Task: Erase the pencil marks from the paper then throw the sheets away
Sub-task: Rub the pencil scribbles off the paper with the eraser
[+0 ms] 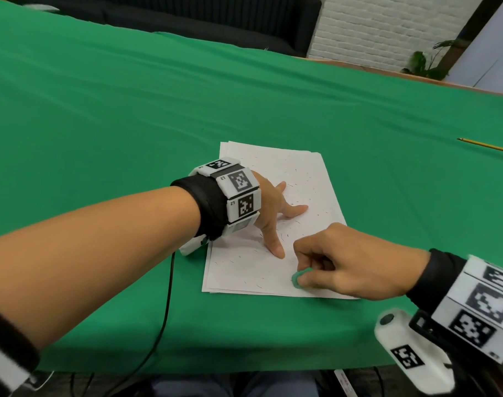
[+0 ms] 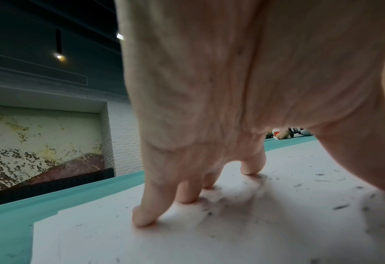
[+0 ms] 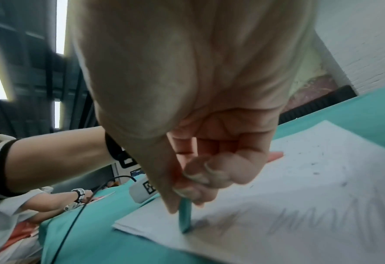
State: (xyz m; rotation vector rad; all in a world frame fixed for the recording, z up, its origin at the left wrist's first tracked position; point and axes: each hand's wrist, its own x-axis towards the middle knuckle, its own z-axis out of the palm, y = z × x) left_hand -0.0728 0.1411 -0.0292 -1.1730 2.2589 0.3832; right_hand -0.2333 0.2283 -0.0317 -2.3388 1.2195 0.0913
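A: While the sheets [image 1: 276, 224] lie stacked on the green-covered desk [image 1: 101, 124], how is the left hand [image 1: 270, 213] placed?

B: Straight, spread fingers [image 2: 146, 212] are pressed tip-down on the top sheet; nothing is held. Dark eraser crumbs are scattered over the paper.

A: And the right hand [image 1: 339, 265]?

B: A green eraser [image 1: 299, 277] is pinched between thumb and curled fingers, its lower end set on the sheet near the front edge, beside faint zigzag pencil marks [image 3: 322, 219].

A: Anything else noted?

B: A yellow pencil [image 1: 482, 144] is seen well apart, far right on the desk.
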